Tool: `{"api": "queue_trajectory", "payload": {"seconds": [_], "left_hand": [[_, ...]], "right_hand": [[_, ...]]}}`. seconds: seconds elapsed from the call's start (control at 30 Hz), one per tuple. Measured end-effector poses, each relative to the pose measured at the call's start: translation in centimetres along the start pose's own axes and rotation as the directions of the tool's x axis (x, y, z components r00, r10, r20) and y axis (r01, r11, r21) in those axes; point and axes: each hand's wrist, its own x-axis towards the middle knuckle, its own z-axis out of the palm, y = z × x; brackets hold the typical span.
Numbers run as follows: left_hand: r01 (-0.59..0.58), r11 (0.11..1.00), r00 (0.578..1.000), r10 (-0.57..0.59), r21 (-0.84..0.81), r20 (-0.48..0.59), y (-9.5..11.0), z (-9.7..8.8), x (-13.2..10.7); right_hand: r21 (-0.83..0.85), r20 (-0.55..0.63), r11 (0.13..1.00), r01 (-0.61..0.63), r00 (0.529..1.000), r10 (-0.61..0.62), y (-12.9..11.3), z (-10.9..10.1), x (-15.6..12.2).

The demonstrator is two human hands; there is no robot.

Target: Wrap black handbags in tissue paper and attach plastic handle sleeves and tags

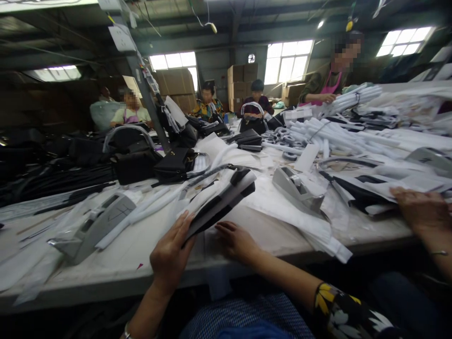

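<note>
My left hand [172, 254] grips the near end of a black handbag [226, 195] partly covered in white wrapping. The bag is tilted up off the table, and its strap loops out behind it. My right hand [237, 241] lies low at the table edge, just below the bag, with fingers stretched out and nothing seen in them. To the left of my left hand stands a grey tape dispenser [100, 223]. A second tape dispenser [296, 188] sits beyond my right hand, beside white wrapping strips [314, 230].
At the right, a co-worker's hand [425, 212] rests on another partly wrapped black bag [367, 190]. Bundles of white tubes [328, 134] lie further back. Black handbags [174, 162] stand at the back left near a post [151, 103]. Several people work across the table.
</note>
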Motion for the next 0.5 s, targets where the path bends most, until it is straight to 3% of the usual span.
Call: {"api": "queue_trajectory", "payload": {"seconds": [0.1, 0.2, 0.37, 0.5], "left_hand": [[0.112, 0.994, 0.994, -0.112, -0.022, 0.006, -0.2, 0.4, 0.0], [0.169, 0.986, 0.986, -0.168, -0.010, 0.010, -0.6, 0.9, -0.2], [0.119, 0.992, 0.992, -0.121, 0.042, 0.042, -0.5, 2.0, -0.9], [0.034, 0.996, 0.998, -0.037, 0.082, 0.041, -0.1, 3.3, -1.5]], "right_hand": [[-0.016, -0.030, 0.981, -0.192, 0.981, 0.191, 0.3, -0.7, 0.6], [-0.056, -0.037, 0.963, -0.262, 0.965, 0.260, 0.1, -1.3, 1.9], [-0.101, -0.010, 0.932, -0.349, 0.937, 0.350, 0.0, -1.3, 4.7], [-0.113, 0.074, 0.941, -0.319, 0.942, 0.328, 0.4, -1.1, 6.2]]}}
